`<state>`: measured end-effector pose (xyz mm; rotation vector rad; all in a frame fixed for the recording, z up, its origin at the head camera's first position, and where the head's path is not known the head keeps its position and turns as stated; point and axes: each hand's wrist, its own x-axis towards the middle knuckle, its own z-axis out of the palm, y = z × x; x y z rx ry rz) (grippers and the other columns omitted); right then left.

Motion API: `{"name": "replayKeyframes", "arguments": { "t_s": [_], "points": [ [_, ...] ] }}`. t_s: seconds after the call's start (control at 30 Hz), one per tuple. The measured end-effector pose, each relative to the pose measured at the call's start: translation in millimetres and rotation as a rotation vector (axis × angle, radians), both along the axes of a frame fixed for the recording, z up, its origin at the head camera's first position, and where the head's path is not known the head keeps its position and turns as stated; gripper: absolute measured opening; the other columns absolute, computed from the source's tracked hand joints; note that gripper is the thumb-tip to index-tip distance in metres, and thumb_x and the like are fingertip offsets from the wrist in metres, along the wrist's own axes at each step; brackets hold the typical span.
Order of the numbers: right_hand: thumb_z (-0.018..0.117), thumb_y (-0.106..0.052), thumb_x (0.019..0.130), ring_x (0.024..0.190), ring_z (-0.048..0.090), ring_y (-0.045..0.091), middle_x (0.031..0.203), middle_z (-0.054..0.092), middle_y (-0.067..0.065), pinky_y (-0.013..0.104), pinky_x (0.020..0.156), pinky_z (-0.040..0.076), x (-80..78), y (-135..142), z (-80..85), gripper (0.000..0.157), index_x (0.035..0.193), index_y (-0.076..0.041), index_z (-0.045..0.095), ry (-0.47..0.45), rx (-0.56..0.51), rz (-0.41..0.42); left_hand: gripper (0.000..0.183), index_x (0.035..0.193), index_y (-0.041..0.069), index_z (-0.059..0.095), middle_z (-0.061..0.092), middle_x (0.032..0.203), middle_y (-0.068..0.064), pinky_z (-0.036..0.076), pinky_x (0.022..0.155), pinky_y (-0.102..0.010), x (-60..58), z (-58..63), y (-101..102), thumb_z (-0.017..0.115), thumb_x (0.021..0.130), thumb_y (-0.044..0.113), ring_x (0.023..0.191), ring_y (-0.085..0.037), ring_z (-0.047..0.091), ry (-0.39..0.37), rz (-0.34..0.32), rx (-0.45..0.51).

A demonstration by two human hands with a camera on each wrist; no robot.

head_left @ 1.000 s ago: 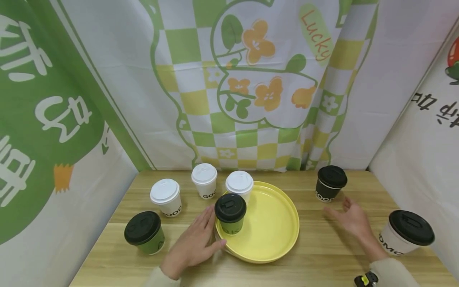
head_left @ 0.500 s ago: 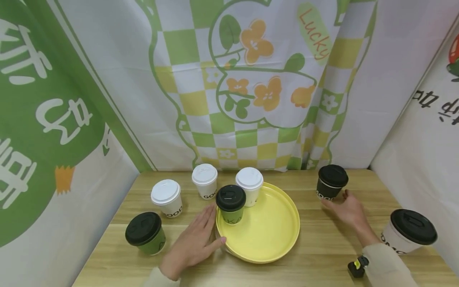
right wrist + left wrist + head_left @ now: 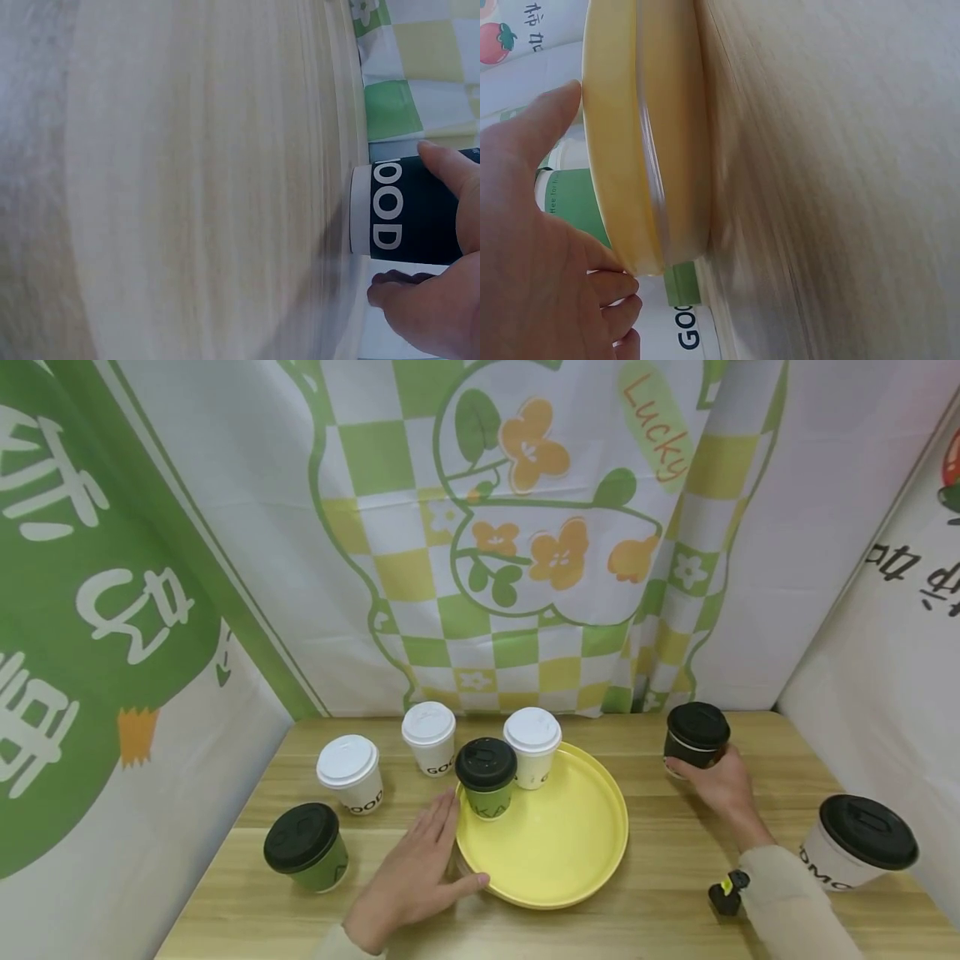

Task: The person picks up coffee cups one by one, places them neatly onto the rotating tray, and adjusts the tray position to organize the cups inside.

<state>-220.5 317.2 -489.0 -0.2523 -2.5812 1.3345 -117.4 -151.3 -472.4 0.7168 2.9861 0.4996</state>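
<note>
My left hand lies along the left rim of a round yellow tray, fingers straight and thumb at its front edge. In the left wrist view the tray's side shows two stacked layers with a thin gap. On the tray stand a green paper cup with a black lid and a white lidded paper cup. My right hand grips a black paper cup at the back right, thumb in front and fingers around its right side. That cup stands upright, its base at the tabletop.
Two white lidded cups, one nearer and one farther, stand left of the tray. Another green cup is at the front left. A larger white cup with a black lid stands right of my right forearm. Curtains enclose the table.
My right hand has reached forward and closed around the black cup. Both cups on the tray have shifted clockwise, towards the back, while my left hand stays at the rim.
</note>
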Motion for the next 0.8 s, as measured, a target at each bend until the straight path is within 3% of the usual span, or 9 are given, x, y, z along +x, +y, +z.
{"name": "replayKeyframes", "arguments": {
  "t_s": [0.47,0.8],
  "points": [
    [0.084,-0.036,0.091,0.138,0.053,0.051,0.148,0.053,0.036,0.061,0.115,0.046,-1.2,-0.9,1.5,0.089,0.156,0.007,0.039,-0.014,-0.001,-0.067,0.112,0.167,-0.003,0.014,0.011,0.176,-0.022,0.022,0.134,-0.054,-2.1,-6.5,-0.9,0.054,0.097,0.075,0.165,-0.038,0.016,-0.004,-0.002,-0.013],
    [0.083,-0.047,0.09,0.135,0.058,0.047,0.147,0.059,0.03,0.06,0.107,0.051,8.0,-12.5,30.4,0.087,0.155,-0.002,0.047,0.041,0.075,0.082,0.112,0.167,-0.004,0.014,0.009,0.177,-0.02,0.02,0.134,-0.052,-3.1,-5.1,-2.3,0.055,0.097,0.074,0.165,-0.036,0.016,-0.005,-0.008,-0.007]
  ]
}}
